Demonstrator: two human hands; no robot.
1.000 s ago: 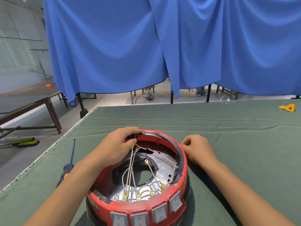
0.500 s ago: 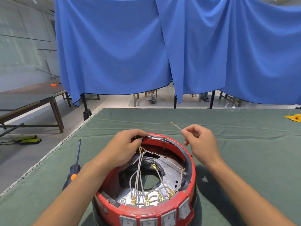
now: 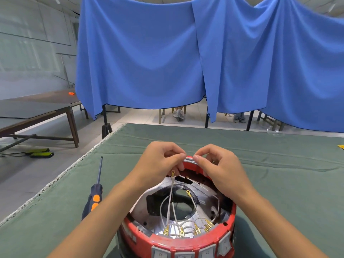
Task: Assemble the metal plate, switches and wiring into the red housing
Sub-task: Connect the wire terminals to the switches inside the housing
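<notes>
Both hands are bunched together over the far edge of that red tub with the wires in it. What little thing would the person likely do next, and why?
Probably lower the pinched wire end into the red housing toward a fixing point. Both the left hand and right hand pinch at something thin above the far rim, and a ring-tipped wire hangs loose beside them, not yet fastened. What exactly they pinch is too small to tell.

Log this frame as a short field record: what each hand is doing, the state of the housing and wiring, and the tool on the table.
left hand: fingers curled, pinching a white wire with a gold ring terminal, at the far rim of the housing
right hand: fingertips pinched together beside the left hand's; what it pinches is hidden
red housing: on the green table cover; metal plate inside
switches: grey rockers along the near wall
wiring: white leads run to gold connectors at the near wall
screwdriver: lies left of the housing, untouched
</notes>
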